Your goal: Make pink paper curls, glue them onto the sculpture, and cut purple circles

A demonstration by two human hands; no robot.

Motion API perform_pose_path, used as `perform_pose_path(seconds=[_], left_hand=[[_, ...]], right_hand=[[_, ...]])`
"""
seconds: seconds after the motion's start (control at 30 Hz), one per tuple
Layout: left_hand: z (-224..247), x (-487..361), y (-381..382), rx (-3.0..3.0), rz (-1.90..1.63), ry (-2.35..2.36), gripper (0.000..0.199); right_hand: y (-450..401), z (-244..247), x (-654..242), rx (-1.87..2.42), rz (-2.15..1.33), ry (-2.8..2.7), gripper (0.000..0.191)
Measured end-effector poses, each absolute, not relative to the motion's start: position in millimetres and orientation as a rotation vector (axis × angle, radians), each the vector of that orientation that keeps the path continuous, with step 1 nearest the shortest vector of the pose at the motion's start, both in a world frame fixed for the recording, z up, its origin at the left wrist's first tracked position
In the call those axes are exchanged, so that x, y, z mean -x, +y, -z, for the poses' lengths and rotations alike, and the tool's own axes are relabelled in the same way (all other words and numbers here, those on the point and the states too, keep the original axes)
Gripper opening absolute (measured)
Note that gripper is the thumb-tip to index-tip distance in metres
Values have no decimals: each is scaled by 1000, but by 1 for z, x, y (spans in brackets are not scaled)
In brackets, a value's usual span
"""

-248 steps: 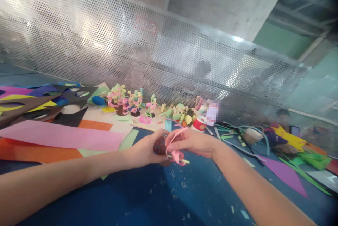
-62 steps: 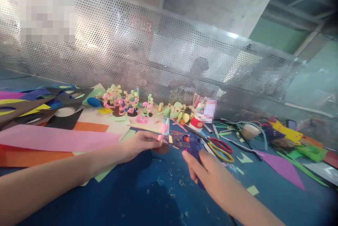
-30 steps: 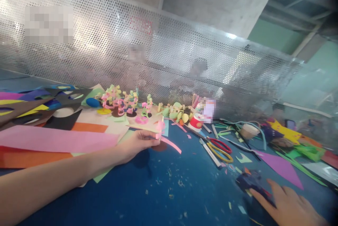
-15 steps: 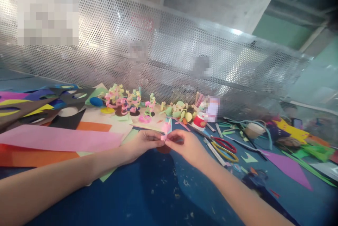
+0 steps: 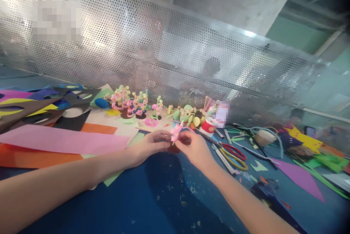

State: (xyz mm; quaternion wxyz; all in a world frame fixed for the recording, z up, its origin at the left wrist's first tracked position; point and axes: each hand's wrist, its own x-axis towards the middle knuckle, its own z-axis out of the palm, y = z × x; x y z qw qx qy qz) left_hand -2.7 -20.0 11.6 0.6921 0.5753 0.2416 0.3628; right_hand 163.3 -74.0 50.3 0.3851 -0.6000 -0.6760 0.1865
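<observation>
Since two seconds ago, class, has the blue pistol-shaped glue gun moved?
Yes: the glue gun shifted right and nearer the viewer, judged against the round red tub.

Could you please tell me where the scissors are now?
In the head view, the scissors lie on the blue table, right of centre, to the right of the right hand, nearer the wearer than the red-and-white container.

A low path runs over the scrap-flecked blue bench (image 5: 175, 215) between the left forearm (image 5: 82, 172) and right forearm (image 5: 235, 194). Red-and-yellow loop-handled metal scissors (image 5: 225, 145) and a dark blue glue gun (image 5: 273, 201) crowd the right; a perforated metal screen (image 5: 177, 40) bars the back.
</observation>
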Motion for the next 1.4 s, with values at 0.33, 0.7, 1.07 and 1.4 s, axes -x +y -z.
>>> perform_pose_path(seconds=[0.33, 0.7, 1.07, 1.4], left_hand=[[-6, 0, -15, -1347, -763, 529, 26], [-10, -1, -18, -1507, -660, 388, 20], [4, 0, -18, -1882, -641, 551, 29], [-1, 2, -23, -1931, -728, 533, 26]], right_hand=[[-85, -47, -184, 1473, -645, -1697, 15], [-111, -63, -199, 1272, 494, -2585, 15], [-104, -73, -149, 1254, 679, -2901, 10], [-80, -88, -143, 1737, -141, -2613, 9]])
